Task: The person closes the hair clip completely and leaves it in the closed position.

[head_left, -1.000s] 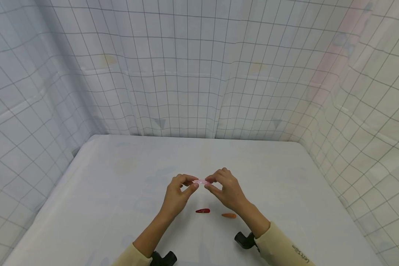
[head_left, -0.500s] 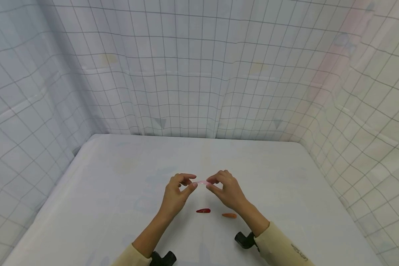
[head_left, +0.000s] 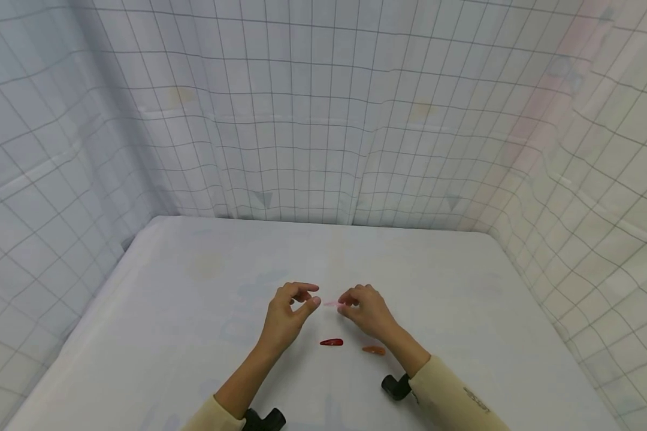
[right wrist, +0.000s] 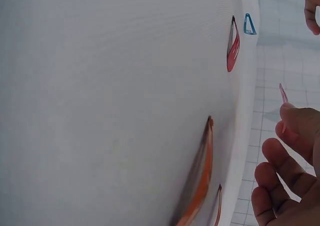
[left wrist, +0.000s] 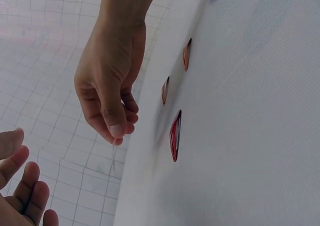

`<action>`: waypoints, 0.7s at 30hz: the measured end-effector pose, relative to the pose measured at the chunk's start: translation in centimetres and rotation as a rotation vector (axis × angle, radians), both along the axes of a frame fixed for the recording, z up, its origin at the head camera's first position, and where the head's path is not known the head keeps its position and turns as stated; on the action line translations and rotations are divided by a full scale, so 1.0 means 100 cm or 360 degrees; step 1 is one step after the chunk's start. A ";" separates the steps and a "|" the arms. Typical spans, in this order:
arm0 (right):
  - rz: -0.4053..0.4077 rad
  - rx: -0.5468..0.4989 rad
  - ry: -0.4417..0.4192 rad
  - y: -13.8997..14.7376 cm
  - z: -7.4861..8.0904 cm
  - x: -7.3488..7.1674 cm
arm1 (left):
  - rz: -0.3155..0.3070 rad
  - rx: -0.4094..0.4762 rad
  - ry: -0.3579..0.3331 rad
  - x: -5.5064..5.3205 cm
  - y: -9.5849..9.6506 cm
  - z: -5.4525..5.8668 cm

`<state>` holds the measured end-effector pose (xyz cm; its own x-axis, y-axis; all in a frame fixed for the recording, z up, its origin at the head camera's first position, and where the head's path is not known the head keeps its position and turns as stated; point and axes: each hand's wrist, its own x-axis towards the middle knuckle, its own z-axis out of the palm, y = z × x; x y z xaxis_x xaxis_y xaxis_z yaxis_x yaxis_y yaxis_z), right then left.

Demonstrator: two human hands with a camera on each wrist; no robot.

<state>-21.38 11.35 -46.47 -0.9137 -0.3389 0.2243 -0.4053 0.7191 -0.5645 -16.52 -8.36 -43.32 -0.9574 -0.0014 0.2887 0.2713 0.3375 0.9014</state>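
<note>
A small pink snap hair clip (head_left: 331,303) is pinched between the thumb and forefinger of my right hand (head_left: 370,311); in the right wrist view the clip (right wrist: 283,92) points upward from the thumb tip. To its left, my left hand (head_left: 288,314) hovers with thumb and forefinger apart, holding nothing. Below the hands, a red hair clip (head_left: 331,342) and an orange hair clip (head_left: 374,350) lie on the white table. Another reddish-orange clip (left wrist: 165,91) lies beyond them in the left wrist view, out of sight in the head view.
The right wrist view shows a blue hair clip (right wrist: 250,24) near the top. White cloth covers the table (head_left: 194,335). Gridded white curtains (head_left: 302,120) enclose the back and both sides. A black wrist camera mount (head_left: 396,388) juts from each forearm.
The left hand has let go of the pink clip, its fingers now apart from it. The right hand has lowered slightly with the clip still pinched. The red and orange clips stay put.
</note>
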 end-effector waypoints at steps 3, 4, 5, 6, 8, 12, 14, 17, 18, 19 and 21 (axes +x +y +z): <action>0.0008 0.0078 -0.0028 -0.001 -0.004 -0.001 | -0.0004 0.0001 -0.0005 0.000 0.000 0.000; 0.0017 0.0093 -0.0016 -0.002 -0.005 -0.002 | -0.0006 0.0003 -0.0005 0.000 0.000 0.000; 0.0017 0.0099 -0.0010 -0.002 -0.006 -0.002 | -0.0007 0.0004 -0.0006 0.001 -0.001 0.000; 0.0023 0.0109 0.0004 -0.003 -0.007 -0.002 | -0.0008 0.0008 -0.0006 0.001 -0.001 0.000; 0.0038 0.0129 0.0047 -0.003 -0.009 -0.003 | -0.0009 0.0013 -0.0007 0.001 -0.001 0.000; 0.0038 0.0176 0.0050 -0.003 -0.012 -0.005 | 0.0000 0.0006 -0.0006 0.002 -0.001 -0.001; 0.0027 0.0197 0.0008 -0.003 -0.012 -0.006 | 0.0007 -0.0006 -0.0009 0.002 -0.001 -0.001; 0.0014 0.0236 -0.0036 -0.003 -0.013 -0.007 | 0.0012 -0.0011 -0.0018 0.002 -0.001 -0.001; 0.0016 0.0240 -0.0039 -0.003 -0.013 -0.007 | 0.0013 -0.0012 -0.0020 0.002 -0.001 -0.001; 0.0017 0.0249 -0.0038 -0.003 -0.013 -0.007 | 0.0015 -0.0013 -0.0020 0.002 -0.001 -0.001; 0.0015 0.0261 -0.0038 -0.004 -0.013 -0.008 | 0.0013 -0.0005 -0.0018 0.002 -0.001 -0.001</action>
